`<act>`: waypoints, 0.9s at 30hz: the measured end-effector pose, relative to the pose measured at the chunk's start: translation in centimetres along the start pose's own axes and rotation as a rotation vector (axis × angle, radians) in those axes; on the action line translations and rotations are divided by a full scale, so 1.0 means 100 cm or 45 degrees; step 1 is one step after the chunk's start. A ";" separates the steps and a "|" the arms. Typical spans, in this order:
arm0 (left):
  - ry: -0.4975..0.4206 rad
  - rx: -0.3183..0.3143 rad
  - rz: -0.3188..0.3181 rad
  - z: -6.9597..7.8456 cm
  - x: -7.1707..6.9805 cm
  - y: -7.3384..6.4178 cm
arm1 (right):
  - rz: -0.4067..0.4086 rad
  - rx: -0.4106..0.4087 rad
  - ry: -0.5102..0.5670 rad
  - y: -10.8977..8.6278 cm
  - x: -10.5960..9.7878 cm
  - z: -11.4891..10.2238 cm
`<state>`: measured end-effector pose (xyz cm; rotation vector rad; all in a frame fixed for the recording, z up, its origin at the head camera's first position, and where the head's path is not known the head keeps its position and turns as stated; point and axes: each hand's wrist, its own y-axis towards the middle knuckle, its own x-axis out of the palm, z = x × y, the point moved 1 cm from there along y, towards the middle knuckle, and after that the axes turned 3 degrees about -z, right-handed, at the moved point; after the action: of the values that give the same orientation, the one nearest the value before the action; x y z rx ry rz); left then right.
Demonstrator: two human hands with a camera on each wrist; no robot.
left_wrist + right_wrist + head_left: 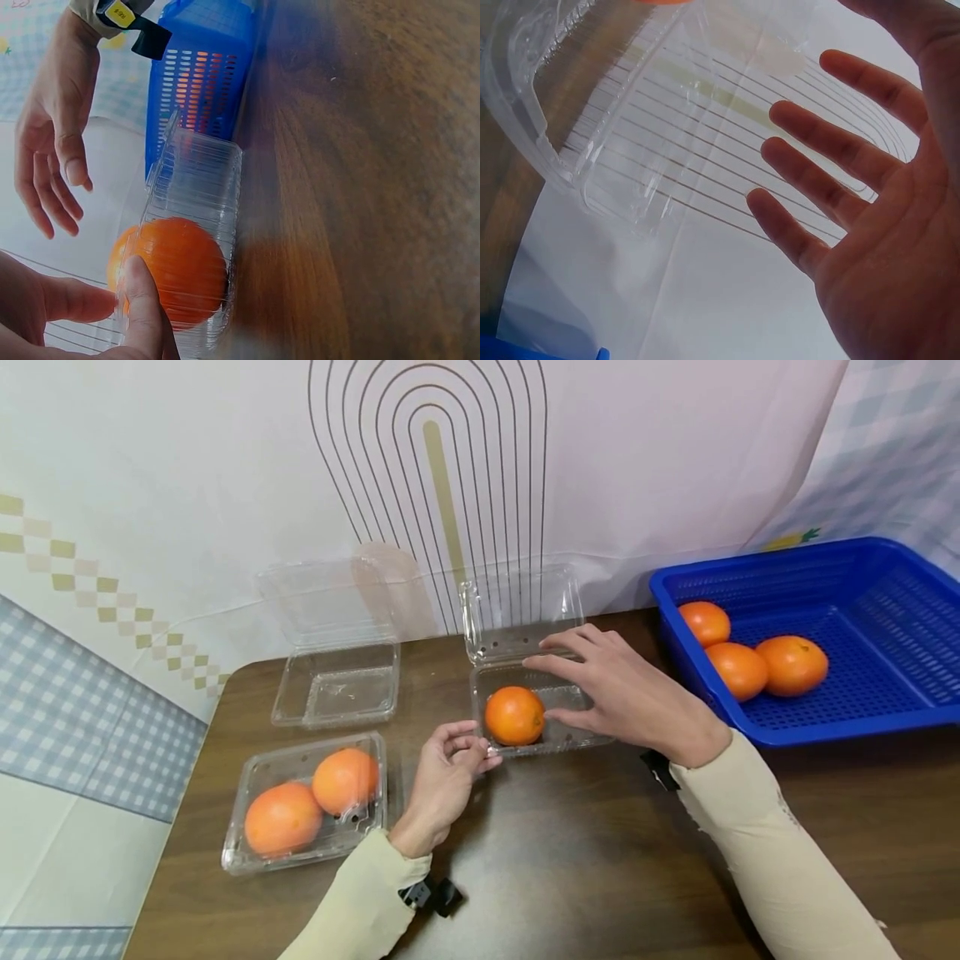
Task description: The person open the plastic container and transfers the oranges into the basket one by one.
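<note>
A clear plastic clamshell box (564,697) stands with its lid (525,610) raised, and one orange (514,716) sits in its left half. At the front left corner, my left hand (450,772) pinches the rim between thumb and forefinger, which the left wrist view shows close up beside the orange (184,270). Above the right half of the box hovers my right hand (618,689), fingers spread and nothing in them. Its palm and separated fingers (840,154) show in the right wrist view, apart from the clear plastic.
To the right stands a blue basket (832,731) with three oranges (792,666) at its left end. A closed clamshell (232,852) with two oranges (282,819) lies front left. Behind it is another open clamshell (352,693). A patterned cloth (637,485) hangs behind the table.
</note>
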<state>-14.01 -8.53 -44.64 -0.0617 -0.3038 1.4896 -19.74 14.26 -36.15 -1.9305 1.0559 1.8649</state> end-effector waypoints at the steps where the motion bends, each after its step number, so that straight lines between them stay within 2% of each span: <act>1: 0.001 -0.003 0.000 0.000 0.000 0.000 | -0.006 0.005 0.002 0.000 0.001 0.000; 27: -0.002 -0.010 -0.007 -0.001 -0.001 0.000 | -0.128 0.005 0.030 0.010 0.023 -0.012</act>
<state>-14.01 -8.65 -44.77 -0.0656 -0.3110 1.4832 -19.65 12.10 -37.85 -1.9701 0.9499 1.7894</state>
